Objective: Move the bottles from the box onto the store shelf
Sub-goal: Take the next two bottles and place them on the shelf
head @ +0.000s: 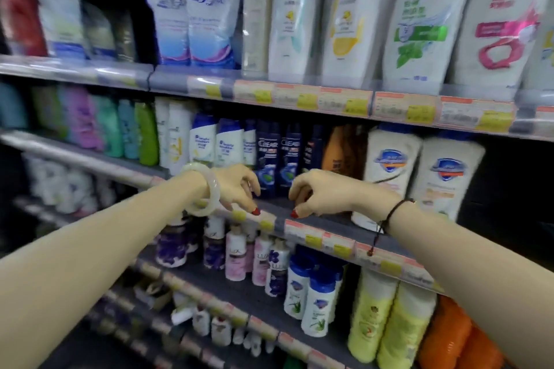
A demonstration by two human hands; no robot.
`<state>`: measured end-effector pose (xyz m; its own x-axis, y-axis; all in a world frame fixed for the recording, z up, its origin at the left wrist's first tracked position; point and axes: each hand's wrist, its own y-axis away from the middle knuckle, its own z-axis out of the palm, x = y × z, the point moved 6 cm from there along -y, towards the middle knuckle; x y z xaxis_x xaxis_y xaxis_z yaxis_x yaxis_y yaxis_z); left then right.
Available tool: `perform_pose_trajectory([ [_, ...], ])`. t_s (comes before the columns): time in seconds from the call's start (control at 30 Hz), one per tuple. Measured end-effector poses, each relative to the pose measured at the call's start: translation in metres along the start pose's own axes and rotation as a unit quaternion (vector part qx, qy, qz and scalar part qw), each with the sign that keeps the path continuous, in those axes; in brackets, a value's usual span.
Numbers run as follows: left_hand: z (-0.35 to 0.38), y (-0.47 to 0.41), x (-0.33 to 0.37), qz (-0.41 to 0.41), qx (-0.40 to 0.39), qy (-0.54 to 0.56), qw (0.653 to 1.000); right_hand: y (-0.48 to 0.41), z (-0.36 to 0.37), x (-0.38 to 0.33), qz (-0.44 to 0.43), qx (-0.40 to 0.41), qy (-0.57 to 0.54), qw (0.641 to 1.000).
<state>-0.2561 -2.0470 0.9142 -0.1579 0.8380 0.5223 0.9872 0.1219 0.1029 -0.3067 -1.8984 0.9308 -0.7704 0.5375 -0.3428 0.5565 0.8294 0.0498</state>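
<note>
Both my hands hang in front of the middle store shelf (317, 220). My left hand (236, 189) and my right hand (320, 193) are a short gap apart, fingers loosely curled downward, and neither holds anything. Just behind them two dark blue Clear bottles (278, 156) stand upright on the shelf, with a bare strip of shelf in front of them. White and blue shampoo bottles (215, 144) stand to their left. The box is out of view.
Large white bottles (416, 177) fill the shelf at the right. The top shelf holds tall white bottles and refill pouches (198, 9). Below, small pink and purple bottles (248, 255), blue-capped bottles and yellow bottles (389, 317) crowd the lower shelf. Price tags line every shelf edge.
</note>
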Motion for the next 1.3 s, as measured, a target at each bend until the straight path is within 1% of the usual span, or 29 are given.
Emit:
perform_pose_trajectory([
  [0.07, -0.009, 0.014, -0.024, -0.035, 0.014, -0.022, 0.999, -0.022, 0.012, -0.025, -0.041, -0.017, 0.021, 0.999],
  [0.17, -0.017, 0.038, -0.068, -0.101, 0.032, -0.02, 0.994, -0.052, 0.036, -0.055, -0.091, -0.05, 0.03, 0.994],
  [0.3, -0.01, 0.074, -0.127, -0.195, 0.061, -0.013, 0.979, -0.088, 0.078, -0.083, -0.14, -0.104, 0.051, 0.983],
  [0.37, 0.001, 0.094, -0.152, -0.237, 0.075, 0.003, 0.969, -0.103, 0.105, -0.098, -0.164, -0.133, 0.06, 0.976],
  [0.5, 0.036, 0.136, -0.202, -0.326, 0.078, 0.034, 0.942, -0.125, 0.17, -0.137, -0.226, -0.186, 0.083, 0.953],
  [0.67, 0.084, 0.183, -0.274, -0.409, 0.096, 0.082, 0.904, -0.14, 0.258, -0.175, -0.266, -0.26, 0.073, 0.925],
  [0.8, 0.129, 0.208, -0.328, -0.446, 0.093, 0.131, 0.881, -0.15, 0.331, -0.197, -0.28, -0.312, 0.055, 0.906],
  [0.9, 0.166, 0.216, -0.367, -0.46, 0.081, 0.16, 0.87, -0.157, 0.39, -0.199, -0.272, -0.347, 0.048, 0.896],
  [1.17, 0.287, 0.214, -0.464, -0.491, 0.016, 0.236, 0.838, -0.182, 0.541, -0.17, -0.232, -0.43, 0.06, 0.87],
  [1.3, 0.353, 0.206, -0.512, -0.507, 0.011, 0.257, 0.823, -0.199, 0.617, -0.146, -0.22, -0.455, 0.068, 0.86],
])
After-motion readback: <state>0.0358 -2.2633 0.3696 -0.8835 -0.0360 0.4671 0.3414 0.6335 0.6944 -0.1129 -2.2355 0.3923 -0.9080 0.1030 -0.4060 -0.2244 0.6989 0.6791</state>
